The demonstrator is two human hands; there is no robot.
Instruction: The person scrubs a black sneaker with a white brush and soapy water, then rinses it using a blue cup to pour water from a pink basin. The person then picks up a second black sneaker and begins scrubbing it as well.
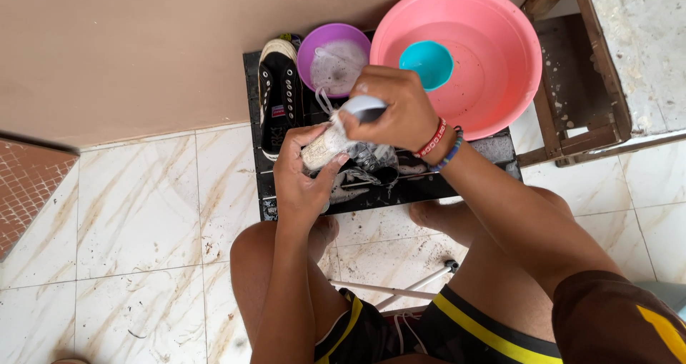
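While my left hand (304, 175) holds the soapy shoe (336, 150) in the middle of the frame, my right hand (396, 107) has a tight grip on the brush (363, 108). I think I'm scrubbing; next needs firm strokes.

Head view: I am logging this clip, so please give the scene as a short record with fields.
left hand: holds a soapy shoe over a black mat
right hand: grips a grey-handled brush against that shoe
second shoe: black, on the mat by the wall
purple bowl: sudsy water
pink basin: water, teal cup inside
floor: marbled tiles
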